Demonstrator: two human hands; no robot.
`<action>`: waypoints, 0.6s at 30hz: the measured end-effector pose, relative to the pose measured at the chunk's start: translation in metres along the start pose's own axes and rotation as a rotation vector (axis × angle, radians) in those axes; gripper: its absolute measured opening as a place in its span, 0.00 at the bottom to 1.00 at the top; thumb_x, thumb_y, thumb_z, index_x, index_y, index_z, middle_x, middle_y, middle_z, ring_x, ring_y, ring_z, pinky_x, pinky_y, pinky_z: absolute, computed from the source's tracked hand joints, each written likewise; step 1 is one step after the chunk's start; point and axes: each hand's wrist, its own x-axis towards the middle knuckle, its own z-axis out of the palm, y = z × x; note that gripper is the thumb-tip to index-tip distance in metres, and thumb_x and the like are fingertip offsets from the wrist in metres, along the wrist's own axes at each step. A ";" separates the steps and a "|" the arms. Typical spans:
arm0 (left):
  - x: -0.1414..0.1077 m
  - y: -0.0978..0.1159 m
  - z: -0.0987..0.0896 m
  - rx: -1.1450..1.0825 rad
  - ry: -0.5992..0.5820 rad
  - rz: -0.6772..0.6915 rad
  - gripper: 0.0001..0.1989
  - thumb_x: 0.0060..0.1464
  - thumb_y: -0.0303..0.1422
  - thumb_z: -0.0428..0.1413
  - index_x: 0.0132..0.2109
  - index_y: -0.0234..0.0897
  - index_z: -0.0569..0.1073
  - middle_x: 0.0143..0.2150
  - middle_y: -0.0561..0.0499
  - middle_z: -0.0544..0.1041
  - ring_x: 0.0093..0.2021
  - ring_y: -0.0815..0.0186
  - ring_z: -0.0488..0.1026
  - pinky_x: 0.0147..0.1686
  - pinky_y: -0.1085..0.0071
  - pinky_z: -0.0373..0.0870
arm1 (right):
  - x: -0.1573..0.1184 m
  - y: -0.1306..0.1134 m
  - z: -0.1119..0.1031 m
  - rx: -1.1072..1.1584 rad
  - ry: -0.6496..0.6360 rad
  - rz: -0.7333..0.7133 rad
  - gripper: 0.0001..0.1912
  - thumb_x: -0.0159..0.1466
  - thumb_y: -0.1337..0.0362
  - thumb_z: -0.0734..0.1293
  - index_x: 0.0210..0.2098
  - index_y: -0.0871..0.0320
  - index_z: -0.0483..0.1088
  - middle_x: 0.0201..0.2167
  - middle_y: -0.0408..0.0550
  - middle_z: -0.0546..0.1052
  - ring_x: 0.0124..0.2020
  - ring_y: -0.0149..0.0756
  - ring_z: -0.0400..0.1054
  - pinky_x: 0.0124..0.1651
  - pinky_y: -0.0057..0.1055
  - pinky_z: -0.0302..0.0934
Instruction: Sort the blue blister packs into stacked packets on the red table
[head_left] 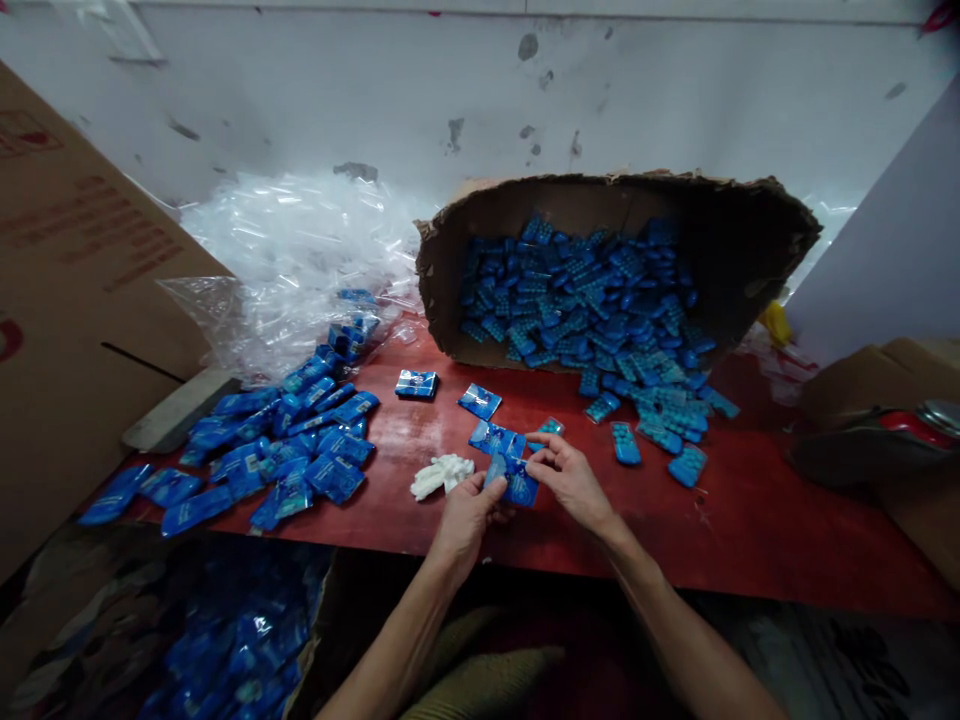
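Observation:
Near the front edge of the red table [720, 530], my left hand [474, 505] pinches a small blue packet [519, 484]. My right hand [564, 475] has its thumb and fingertips closed at the packet's upper right edge. Just beyond the fingers lies a flat blue card [491, 438], with a blue blister piece [547, 430] beside it, partly hidden by my right hand. Farther back are a blue card [480, 401] and a small stack of cards [416, 384]. A crumpled white glove [441, 476] rests left of my left hand.
An open cardboard box [442, 290] spills blue blister pieces [585, 290] at the back. Blue packets [292, 450] and clear plastic bags [300, 250] are piled left. Large cartons [90, 300] stand at the left; another box [892, 390] is at the right. More packets fill a container below the table.

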 end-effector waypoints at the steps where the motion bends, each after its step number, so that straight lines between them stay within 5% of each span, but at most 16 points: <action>1: -0.001 -0.001 0.000 -0.014 -0.004 -0.016 0.14 0.39 0.37 0.60 0.31 0.30 0.71 0.21 0.52 0.72 0.19 0.72 0.66 0.21 0.76 0.60 | 0.000 0.002 0.001 0.008 0.018 -0.005 0.17 0.52 0.65 0.64 0.42 0.61 0.62 0.19 0.35 0.64 0.22 0.25 0.58 0.29 0.24 0.54; 10: -0.010 0.003 0.007 -0.183 -0.043 -0.124 0.13 0.40 0.38 0.59 0.24 0.31 0.67 0.14 0.56 0.66 0.17 0.73 0.64 0.21 0.76 0.62 | -0.002 0.003 0.004 0.003 0.051 -0.017 0.16 0.53 0.62 0.64 0.40 0.61 0.63 0.18 0.35 0.61 0.20 0.25 0.56 0.27 0.24 0.52; 18: -0.017 0.014 0.004 -0.226 -0.112 -0.193 0.12 0.43 0.35 0.58 0.32 0.29 0.71 0.21 0.49 0.72 0.22 0.69 0.71 0.21 0.77 0.65 | 0.002 0.001 -0.003 -0.068 -0.003 -0.046 0.14 0.55 0.60 0.62 0.39 0.60 0.65 0.15 0.35 0.60 0.18 0.26 0.57 0.24 0.25 0.54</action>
